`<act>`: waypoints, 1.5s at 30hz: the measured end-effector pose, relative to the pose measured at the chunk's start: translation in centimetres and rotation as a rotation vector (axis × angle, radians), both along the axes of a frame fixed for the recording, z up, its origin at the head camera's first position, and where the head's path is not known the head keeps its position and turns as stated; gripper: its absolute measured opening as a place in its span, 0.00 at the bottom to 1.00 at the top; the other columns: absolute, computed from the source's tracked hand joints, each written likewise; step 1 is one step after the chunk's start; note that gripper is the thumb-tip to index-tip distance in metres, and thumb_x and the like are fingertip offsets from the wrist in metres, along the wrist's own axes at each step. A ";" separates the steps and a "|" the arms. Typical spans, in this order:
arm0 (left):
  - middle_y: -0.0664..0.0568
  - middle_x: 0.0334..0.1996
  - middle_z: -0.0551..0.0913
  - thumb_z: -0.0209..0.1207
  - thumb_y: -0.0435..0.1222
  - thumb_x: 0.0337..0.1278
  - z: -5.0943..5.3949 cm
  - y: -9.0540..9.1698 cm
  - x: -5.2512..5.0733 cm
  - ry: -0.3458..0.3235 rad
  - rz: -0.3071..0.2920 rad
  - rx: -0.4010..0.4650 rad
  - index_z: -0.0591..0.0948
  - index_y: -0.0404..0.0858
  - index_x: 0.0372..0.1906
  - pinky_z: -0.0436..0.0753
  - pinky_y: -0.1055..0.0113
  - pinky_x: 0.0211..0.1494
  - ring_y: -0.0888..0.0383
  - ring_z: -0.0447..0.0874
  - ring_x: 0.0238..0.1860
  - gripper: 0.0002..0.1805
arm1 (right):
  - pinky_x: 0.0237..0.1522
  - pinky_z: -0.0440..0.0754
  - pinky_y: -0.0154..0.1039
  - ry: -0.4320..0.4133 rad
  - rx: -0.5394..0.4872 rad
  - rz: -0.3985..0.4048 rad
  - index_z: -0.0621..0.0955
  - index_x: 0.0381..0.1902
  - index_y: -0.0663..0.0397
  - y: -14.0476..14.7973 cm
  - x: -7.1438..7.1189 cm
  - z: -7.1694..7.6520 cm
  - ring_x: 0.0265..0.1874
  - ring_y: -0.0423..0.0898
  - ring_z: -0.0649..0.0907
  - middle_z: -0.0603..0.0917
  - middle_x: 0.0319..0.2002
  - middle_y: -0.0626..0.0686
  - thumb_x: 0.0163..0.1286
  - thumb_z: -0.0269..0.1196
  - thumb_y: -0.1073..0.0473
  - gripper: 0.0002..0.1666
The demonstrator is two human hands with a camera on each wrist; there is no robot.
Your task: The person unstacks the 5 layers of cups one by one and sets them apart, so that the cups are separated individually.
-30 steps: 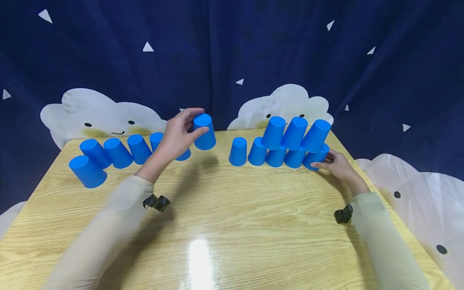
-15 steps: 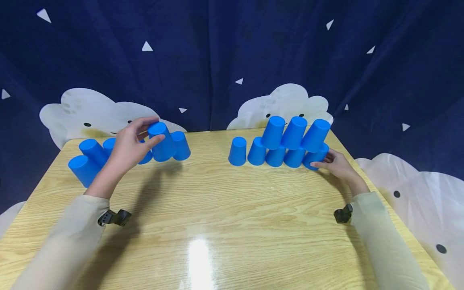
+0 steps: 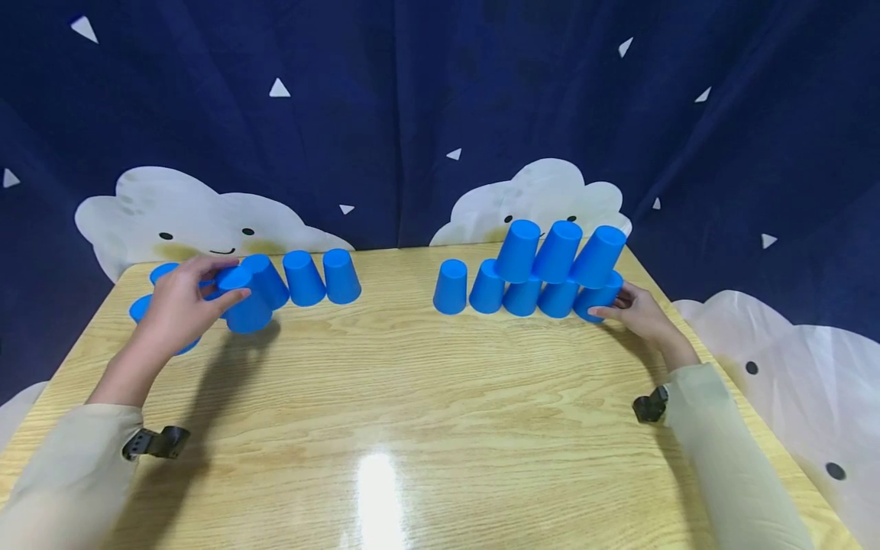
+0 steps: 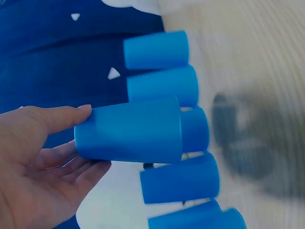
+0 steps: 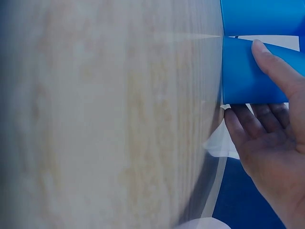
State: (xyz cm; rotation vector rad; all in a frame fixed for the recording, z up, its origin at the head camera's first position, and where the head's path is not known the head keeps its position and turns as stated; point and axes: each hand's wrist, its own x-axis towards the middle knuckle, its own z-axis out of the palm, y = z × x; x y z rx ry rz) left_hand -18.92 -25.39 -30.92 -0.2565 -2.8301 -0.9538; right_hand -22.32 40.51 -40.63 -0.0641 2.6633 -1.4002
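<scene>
The left hand (image 3: 180, 305) pinches an upside-down blue cup (image 3: 247, 307) near its top, in front of the left row of cups. In the left wrist view, thumb and fingers of the left hand (image 4: 52, 167) hold that cup (image 4: 131, 131) at its narrow end, and the row's cups (image 4: 180, 179) stand behind it. At the right, the right hand (image 3: 645, 315) has thumb and fingers round the rightmost bottom cup (image 3: 596, 299) of a two-level stack. The right wrist view shows the right hand (image 5: 271, 143) around this cup (image 5: 252, 74), which stands on the table.
Three upper cups (image 3: 558, 253) rest on the right row, whose leftmost cup (image 3: 451, 288) stands a little apart. More upside-down cups (image 3: 341, 276) stand at the left back of the wooden table (image 3: 426, 428). A dark blue curtain (image 3: 426, 92) with clouds hangs behind.
The left hand has carried its cup leftward and lower, from the middle gap past the left row's right-hand cups. The right hand and the right stack have not visibly moved.
</scene>
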 end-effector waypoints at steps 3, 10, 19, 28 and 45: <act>0.24 0.61 0.65 0.61 0.38 0.66 -0.7 -0.8 -0.2 -0.026 0.011 -0.052 0.66 0.24 0.67 0.74 0.34 0.55 0.23 0.69 0.58 0.32 | 0.65 0.67 0.60 0.000 0.008 -0.004 0.52 0.76 0.66 0.0 0.0 0.1 0.67 0.67 0.67 0.63 0.69 0.71 0.69 0.66 0.51 0.50; 0.21 0.58 0.64 0.63 0.34 0.63 -2.5 -1.9 -0.8 -0.065 0.043 -0.147 0.66 0.20 0.65 0.70 0.29 0.55 0.22 0.65 0.57 0.32 | 0.65 0.67 0.61 -0.011 0.008 -0.005 0.52 0.76 0.66 0.0 -0.1 0.1 0.67 0.68 0.66 0.62 0.69 0.72 0.68 0.66 0.50 0.52; 0.18 0.58 0.61 0.61 0.33 0.64 -2.6 -2.7 -0.5 -0.095 0.073 -0.167 0.64 0.19 0.65 0.67 0.26 0.55 0.19 0.62 0.57 0.31 | 0.65 0.67 0.61 -0.001 0.017 -0.002 0.52 0.76 0.66 0.0 -0.1 0.2 0.66 0.68 0.66 0.63 0.69 0.72 0.68 0.66 0.50 0.51; 0.15 0.60 0.58 0.60 0.32 0.64 -2.5 -3.1 -0.2 -0.133 0.100 -0.188 0.63 0.16 0.64 0.65 0.25 0.54 0.17 0.59 0.58 0.32 | 0.65 0.67 0.61 -0.010 0.025 -0.001 0.52 0.76 0.66 0.0 -0.1 0.1 0.67 0.68 0.66 0.62 0.69 0.72 0.69 0.66 0.49 0.52; 0.20 0.62 0.60 0.59 0.31 0.64 -0.9 -0.5 -0.3 -0.026 0.085 -0.152 0.63 0.19 0.66 0.66 0.27 0.58 0.22 0.59 0.61 0.31 | 0.64 0.68 0.60 -0.004 0.021 0.002 0.52 0.76 0.67 0.0 -0.1 0.0 0.66 0.68 0.67 0.63 0.69 0.72 0.69 0.66 0.49 0.51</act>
